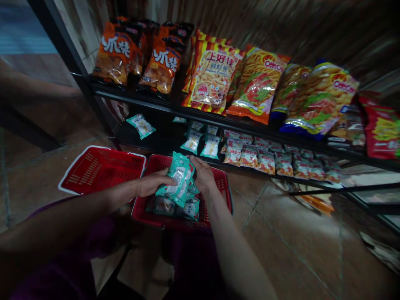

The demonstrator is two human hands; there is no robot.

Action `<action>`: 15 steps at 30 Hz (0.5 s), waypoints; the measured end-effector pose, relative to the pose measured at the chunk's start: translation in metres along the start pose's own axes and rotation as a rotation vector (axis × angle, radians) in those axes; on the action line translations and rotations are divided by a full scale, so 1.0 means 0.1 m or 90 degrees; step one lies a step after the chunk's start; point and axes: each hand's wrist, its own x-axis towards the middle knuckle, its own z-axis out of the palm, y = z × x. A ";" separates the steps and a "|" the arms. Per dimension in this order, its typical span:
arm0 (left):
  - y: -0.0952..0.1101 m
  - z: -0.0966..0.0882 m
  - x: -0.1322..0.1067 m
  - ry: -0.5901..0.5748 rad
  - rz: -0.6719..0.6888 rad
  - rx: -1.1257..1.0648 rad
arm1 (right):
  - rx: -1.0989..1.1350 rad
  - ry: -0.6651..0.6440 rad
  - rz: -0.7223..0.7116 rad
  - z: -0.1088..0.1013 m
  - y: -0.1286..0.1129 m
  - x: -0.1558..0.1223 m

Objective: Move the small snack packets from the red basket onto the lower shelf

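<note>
The held teal packet point(178, 177) is above a red basket point(222, 189), well inside its rim, with the basket's right wall standing behind the right forearm. The left hand point(153, 183) has its grip closed on the packet's left side, thumb laid across the front. The right hand point(203, 173) curls against the packet's right edge; its fingers are partly hidden, so how firmly that grip closes cannot be told. Just to the left, a second red basket point(100, 168) presents its white-edged rim, leaving a narrow gap at most between the two. To the right, tiled floor point(265, 225) spreads out from the basket toward the lower right. Ahead, the lower shelf point(162, 143) sits under the overhanging upper shelf point(134, 100), and its dark board shows between a lone teal-and-white packet point(141, 126) and a small cluster point(212, 146) of similar ones. A metal post point(81, 83) bounds the left end.

The held packet is glossy, crinkled film, roughly rectangular; more packets point(191, 209) lie beneath it. The baskets are slotted plastic. Small packets point(265, 160) line the shelf tightly, and plump, pillow-shaped snack bags point(215, 75) lean above.
</note>
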 end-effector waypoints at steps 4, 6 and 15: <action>0.07 0.00 -0.01 0.046 -0.007 0.038 | 0.015 0.021 -0.043 -0.06 -0.02 0.06; 0.08 -0.02 -0.01 0.041 -0.002 0.042 | 0.003 0.030 -0.061 -0.08 -0.03 0.06; 0.06 -0.05 -0.01 0.076 0.042 0.049 | -0.087 0.023 -0.095 -0.03 -0.02 0.11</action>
